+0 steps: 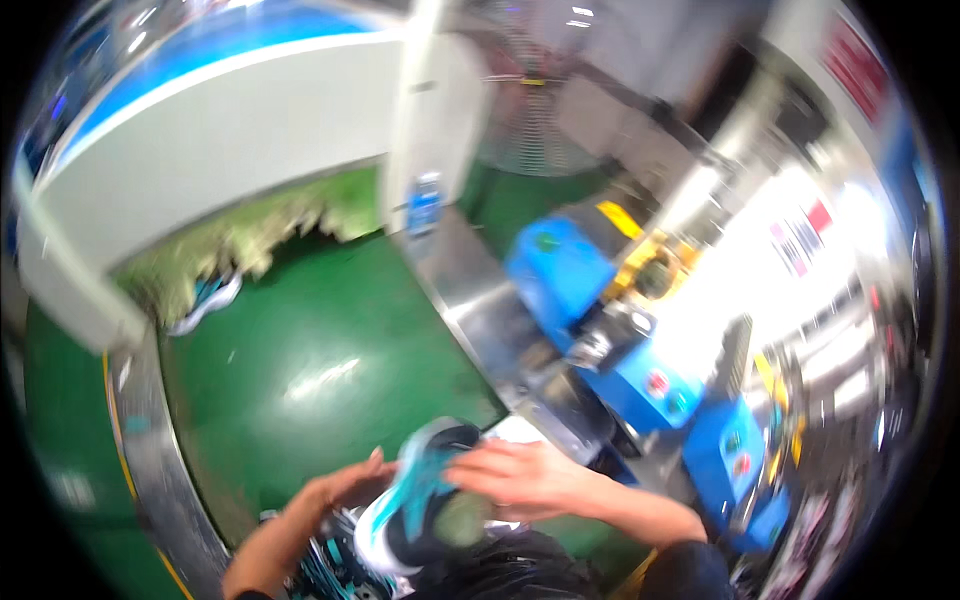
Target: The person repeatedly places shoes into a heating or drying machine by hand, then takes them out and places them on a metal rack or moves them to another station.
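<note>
A sneaker (415,495) in teal, black and white is tilted between my hands, close to my body at the lower middle. My left hand (350,485) presses its left side, the thumb upward and the other fingers partly hidden. Across the upper part on the other side lie the fingers of my right hand (510,478), somewhat blurred by motion. A pale, greenish round patch (462,518) shows near the sneaker's dark lower part; I cannot tell what it is. Under my left forearm, black, white and teal patterned items (340,565) show in part.
Blue machine boxes (650,385) with buttons stand at the right, beside bright machinery. A metal ledge (475,305) runs along the green surface (320,350). A blue-labelled bottle (424,205) stands by a white post. Another shoe (212,300) lies by a torn green cover. Behind is a fan (540,120).
</note>
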A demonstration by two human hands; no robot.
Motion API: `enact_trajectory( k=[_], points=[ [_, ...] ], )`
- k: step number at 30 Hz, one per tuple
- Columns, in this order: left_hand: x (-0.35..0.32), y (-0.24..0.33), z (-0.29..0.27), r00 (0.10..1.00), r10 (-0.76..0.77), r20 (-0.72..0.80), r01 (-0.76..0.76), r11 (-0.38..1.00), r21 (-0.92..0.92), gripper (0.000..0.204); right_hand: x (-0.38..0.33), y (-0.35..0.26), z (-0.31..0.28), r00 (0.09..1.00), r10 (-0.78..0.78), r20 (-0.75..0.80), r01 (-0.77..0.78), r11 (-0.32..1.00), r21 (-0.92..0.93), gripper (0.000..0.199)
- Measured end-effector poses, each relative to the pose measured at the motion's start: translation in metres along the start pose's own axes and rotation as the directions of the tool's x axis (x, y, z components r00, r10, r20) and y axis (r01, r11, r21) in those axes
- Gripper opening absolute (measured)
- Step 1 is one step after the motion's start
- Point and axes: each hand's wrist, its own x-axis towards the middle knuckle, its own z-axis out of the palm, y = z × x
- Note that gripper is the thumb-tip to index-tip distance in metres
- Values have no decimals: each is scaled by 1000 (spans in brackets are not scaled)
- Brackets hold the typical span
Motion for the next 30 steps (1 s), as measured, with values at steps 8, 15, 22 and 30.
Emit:
enact_trajectory(
  k=[8, 15, 22, 30],
  points=[
    [60, -61, 110, 864, 499, -63, -500, 840, -212, 56, -137, -67, 117, 702, 664, -258, 14, 350, 937, 80],
    [180, -82, 213, 768, 536, -351, -532, 839, 116, 34, -247, -32, 58, 471, 812, -346, -69, 425, 903, 58],
    [325, 40, 245, 583, 800, -141, -525, 503, 687, 53, -313, 0, 39, 72, 978, -197, 253, 173, 952, 40],
    [607, 225, 207, 862, 504, 55, 20, -143, 990, 67, -317, 30, -48, 151, 988, -8, 177, -19, 984, 56]
  ],
)
